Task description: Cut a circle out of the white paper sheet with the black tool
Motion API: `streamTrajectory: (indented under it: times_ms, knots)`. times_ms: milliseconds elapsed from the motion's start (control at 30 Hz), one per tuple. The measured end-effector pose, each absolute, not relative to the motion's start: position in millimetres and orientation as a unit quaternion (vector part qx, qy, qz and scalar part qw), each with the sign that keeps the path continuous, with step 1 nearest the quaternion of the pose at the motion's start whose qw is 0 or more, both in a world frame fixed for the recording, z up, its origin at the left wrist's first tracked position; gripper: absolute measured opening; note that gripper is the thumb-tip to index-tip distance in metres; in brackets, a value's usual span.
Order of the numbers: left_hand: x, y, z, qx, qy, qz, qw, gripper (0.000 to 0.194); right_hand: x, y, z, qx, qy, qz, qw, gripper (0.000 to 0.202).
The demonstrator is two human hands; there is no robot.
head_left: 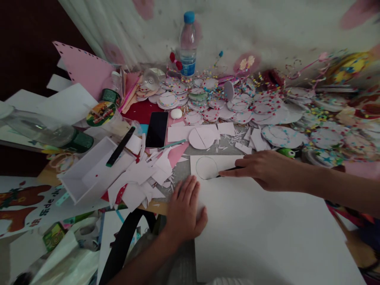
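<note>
A large white sheet of card point(261, 229) lies before me, with a thin-lined circle point(207, 168) drawn near its top left corner. My right hand point(264, 170) comes in from the right, fingers closed around a thin dark pen-like tool point(228, 171); its exact kind is unclear. The tool's tip is at the circle's lower right edge. Flat on the card's left edge, just below the circle, rests my left hand point(187, 209), fingers stretched out and holding nothing. Directly above the card sits a cut white paper disc point(202, 137) with a line across it.
Paper scraps point(145, 174) and an open white box point(89, 170) with a black marker point(120, 146) lie left. A phone point(156, 129) lies behind the scraps. Stacked decorated discs point(237, 105) line the back, near an upright water bottle point(188, 43). Another bottle point(44, 128) lies far left.
</note>
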State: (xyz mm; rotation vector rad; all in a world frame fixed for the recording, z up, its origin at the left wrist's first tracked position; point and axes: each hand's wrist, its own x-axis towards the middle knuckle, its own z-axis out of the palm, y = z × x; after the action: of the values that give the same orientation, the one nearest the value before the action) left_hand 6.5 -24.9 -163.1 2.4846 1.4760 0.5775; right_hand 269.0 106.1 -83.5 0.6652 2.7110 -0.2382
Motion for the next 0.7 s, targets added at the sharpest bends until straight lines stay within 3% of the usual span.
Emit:
streamTrajectory:
  times_ms: [700]
  knots:
    - [5,-25,-162,0.844,0.491,0.191,0.102,0.060,284,118,-85,0.178,0.975,-0.025,0.134,0.099]
